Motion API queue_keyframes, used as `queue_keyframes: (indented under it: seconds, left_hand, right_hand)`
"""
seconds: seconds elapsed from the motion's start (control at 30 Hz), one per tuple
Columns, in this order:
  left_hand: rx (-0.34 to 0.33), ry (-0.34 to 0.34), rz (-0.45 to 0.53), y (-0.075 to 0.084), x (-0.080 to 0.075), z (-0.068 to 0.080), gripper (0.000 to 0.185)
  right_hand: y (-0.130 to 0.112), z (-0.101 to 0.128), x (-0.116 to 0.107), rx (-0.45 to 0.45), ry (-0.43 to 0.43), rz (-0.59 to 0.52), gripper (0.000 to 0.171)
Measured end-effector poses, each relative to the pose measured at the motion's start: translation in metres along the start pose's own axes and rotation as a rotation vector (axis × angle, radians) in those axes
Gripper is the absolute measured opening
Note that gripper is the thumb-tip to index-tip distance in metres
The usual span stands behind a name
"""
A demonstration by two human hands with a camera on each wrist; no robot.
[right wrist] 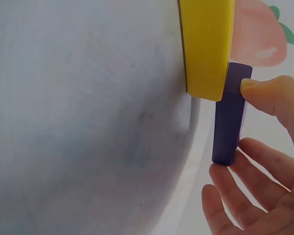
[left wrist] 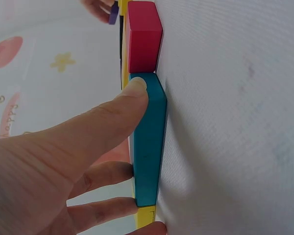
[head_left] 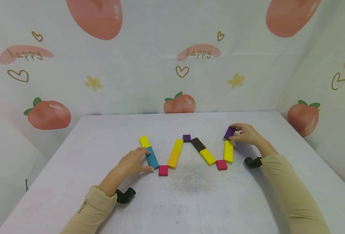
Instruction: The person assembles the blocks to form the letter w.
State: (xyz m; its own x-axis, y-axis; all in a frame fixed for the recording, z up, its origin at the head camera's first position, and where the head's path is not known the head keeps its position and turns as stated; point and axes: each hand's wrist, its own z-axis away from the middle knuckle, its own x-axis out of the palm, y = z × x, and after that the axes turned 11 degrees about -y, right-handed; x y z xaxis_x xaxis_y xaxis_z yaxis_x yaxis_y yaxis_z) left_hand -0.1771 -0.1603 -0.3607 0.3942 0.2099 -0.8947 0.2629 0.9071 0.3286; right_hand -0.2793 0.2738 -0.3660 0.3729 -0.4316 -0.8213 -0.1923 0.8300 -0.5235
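Note:
Flat coloured blocks lie in a zigzag on the white table point(head_left: 190, 201). My left hand point(head_left: 133, 162) point(left wrist: 63, 161) rests on the teal block point(head_left: 152, 157) point(left wrist: 149, 142): the thumb presses near its end by a pink block point(head_left: 163, 170) point(left wrist: 143, 36), and straight fingers touch its long side. A yellow block point(head_left: 144, 141) adjoins its far end. My right hand point(head_left: 247, 134) point(right wrist: 264, 171) pinches a purple block point(head_left: 229, 132) point(right wrist: 230, 122) between thumb and fingers, at the far end of an upright-lying yellow block point(head_left: 228, 151) point(right wrist: 207, 44).
Between the hands the row runs through a yellow block point(head_left: 175, 153), a small purple block point(head_left: 186, 138), a dark brown block point(head_left: 198, 144), another yellow block point(head_left: 208, 157) and a pink block point(head_left: 221, 164). Printed fabric walls close the table's back and sides.

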Motion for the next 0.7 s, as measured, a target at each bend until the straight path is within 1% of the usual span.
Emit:
queue_keyframes:
  seconds: [0.5, 0.7]
  left_hand:
    - [0.002, 0.007, -0.002, -0.0004, 0.0010, 0.0003, 0.062]
    - [0.006, 0.008, -0.003, -0.0007, 0.0012, 0.0003, 0.063]
  right_hand:
    - [0.0020, 0.0012, 0.0017, -0.004, -0.051, -0.002, 0.060]
    - [0.0024, 0.0011, 0.0013, -0.018, -0.074, -0.009, 0.059]
